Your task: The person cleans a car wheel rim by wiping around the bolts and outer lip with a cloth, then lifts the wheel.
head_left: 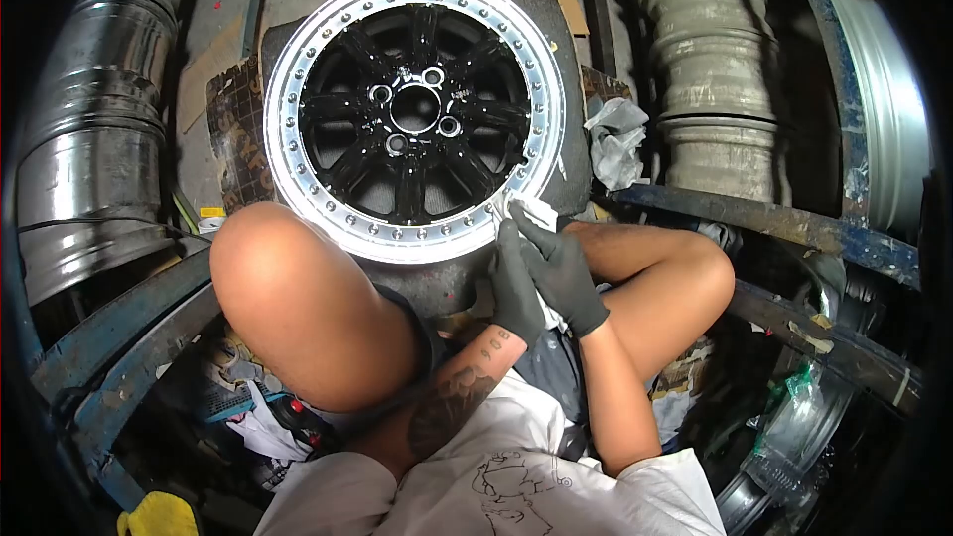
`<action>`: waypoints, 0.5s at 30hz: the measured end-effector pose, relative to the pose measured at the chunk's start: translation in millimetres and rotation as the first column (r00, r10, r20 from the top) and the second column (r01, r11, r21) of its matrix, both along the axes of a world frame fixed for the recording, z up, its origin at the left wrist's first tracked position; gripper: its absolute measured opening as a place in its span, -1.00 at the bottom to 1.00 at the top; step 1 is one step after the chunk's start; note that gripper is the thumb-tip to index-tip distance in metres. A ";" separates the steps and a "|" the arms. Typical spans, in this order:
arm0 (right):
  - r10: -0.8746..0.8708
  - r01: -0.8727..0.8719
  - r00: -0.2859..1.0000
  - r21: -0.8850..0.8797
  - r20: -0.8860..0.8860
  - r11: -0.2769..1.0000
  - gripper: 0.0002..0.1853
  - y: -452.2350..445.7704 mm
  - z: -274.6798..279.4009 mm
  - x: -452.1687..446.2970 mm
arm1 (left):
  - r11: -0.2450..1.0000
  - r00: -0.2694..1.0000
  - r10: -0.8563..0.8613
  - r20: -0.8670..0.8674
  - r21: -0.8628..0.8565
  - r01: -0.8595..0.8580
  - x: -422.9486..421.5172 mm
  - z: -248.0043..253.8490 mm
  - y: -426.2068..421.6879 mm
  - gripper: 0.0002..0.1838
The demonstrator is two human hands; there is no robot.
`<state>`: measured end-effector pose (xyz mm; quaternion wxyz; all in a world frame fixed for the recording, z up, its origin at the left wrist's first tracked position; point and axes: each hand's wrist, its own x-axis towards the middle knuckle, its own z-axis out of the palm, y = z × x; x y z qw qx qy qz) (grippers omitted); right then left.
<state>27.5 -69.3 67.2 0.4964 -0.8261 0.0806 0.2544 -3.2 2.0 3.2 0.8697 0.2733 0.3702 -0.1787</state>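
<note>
A wheel rim with black spokes and a polished, bolt-studded lip lies face up on a dark pad between my knees. White specks dot its hub and spokes. Both hands wear dark grey gloves and meet at the lip's lower right edge. My left hand is closed on a white cloth, its fingertips near the lip. Beside it, my right hand also grips the cloth, fingers bent around it. The cloth's lower end hangs between the two hands.
Stacked metal rims stand at the left, and dull rims at the right. Crumpled paper lies right of the pad. Blue metal frame bars cross on both sides. A yellow glove is at the lower left.
</note>
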 end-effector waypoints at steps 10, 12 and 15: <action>0.225 -0.175 0.966 -0.319 0.127 0.931 -0.48 10.3 3.0 -5.3 | 0.995 0.995 0.068 -0.068 -0.072 -0.073 -11.1 -6.2 -4.0 -0.27; 0.317 -0.222 0.932 -0.415 0.174 0.882 -0.46 10.2 3.0 -3.9 | 0.993 0.994 0.076 -0.082 -0.085 -0.083 -11.7 -8.4 -5.7 -0.27; 0.433 -0.230 0.847 -0.523 0.308 0.821 -0.45 9.6 -3.0 -6.9 | 0.989 0.991 0.085 -0.099 -0.108 -0.096 -12.6 -12.2 -7.2 -0.27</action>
